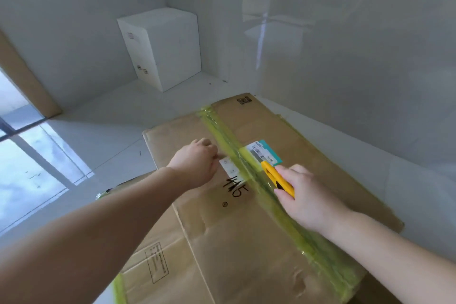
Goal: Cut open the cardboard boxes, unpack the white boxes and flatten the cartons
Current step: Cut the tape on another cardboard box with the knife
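Cardboard box (246, 217), large brown carton sealed with a yellow-green tape seam (283, 207), lies flat on the white floor right under the person, top face up. Seam's long axis runs from the carton's far edge down toward its near right corner. Right hand (306, 195) sits just right of the seam at mid-length, fingers curled round a yellow utility knife (277, 177), tip pointing up-seam next to the teal-edged shipping label (265, 153). Left hand (197, 163) rests just left of the seam, fingers curled against the carton top, holding nothing I can see. Right hand is the nearer one to the seam. Flaps closed, contents hidden. Second brown carton (153, 261) lies under the near left side. White box (160, 49) stands well beyond the carton's far edge, in the wall corner
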A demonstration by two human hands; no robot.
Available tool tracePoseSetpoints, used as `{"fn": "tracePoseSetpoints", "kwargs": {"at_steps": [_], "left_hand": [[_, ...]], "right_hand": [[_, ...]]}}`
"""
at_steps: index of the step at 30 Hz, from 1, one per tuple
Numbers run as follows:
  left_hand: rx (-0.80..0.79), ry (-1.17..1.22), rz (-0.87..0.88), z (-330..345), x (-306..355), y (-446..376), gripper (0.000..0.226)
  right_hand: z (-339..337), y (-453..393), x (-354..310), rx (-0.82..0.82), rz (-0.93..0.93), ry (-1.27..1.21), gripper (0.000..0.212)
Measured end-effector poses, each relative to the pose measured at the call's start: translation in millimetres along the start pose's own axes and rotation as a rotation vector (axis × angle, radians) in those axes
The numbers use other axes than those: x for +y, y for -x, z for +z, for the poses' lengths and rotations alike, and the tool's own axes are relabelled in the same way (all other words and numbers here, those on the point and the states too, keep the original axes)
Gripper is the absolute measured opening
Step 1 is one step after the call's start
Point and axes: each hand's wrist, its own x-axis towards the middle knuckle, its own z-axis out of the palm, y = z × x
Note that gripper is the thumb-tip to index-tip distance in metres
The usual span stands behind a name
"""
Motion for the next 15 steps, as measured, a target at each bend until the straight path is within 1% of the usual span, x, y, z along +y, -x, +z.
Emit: {"fn": "tracePoseSetpoints", "kwargs": {"at_steps": [3, 7, 9, 12, 15], "left_hand": [[0.075, 0.031, -0.125, 5, -37, -23, 0.034], [0.133, 0.097, -0.264, 7, -67, -46, 0.036], [0.150, 0.138, -0.318, 8, -77, -57, 0.036], [0.190, 0.182, -0.349, 11, -87, -79, 0.035], [0.219, 0.292, -0.352, 11, -89, -99, 0.031]], "right_hand": [[8, -36, -15, -0.056, 0.006, 0.024, 0.050], [10, -88, -44, -0.049, 0.009, 0.066, 0.039], [11, -105, -56, -0.057, 0.028, 0.094, 0.041], [18, -129, -63, -0.063, 0.010, 0.155, 0.039], [25, -153, -61, -0.054, 0.027, 0.189, 0.038]]}}
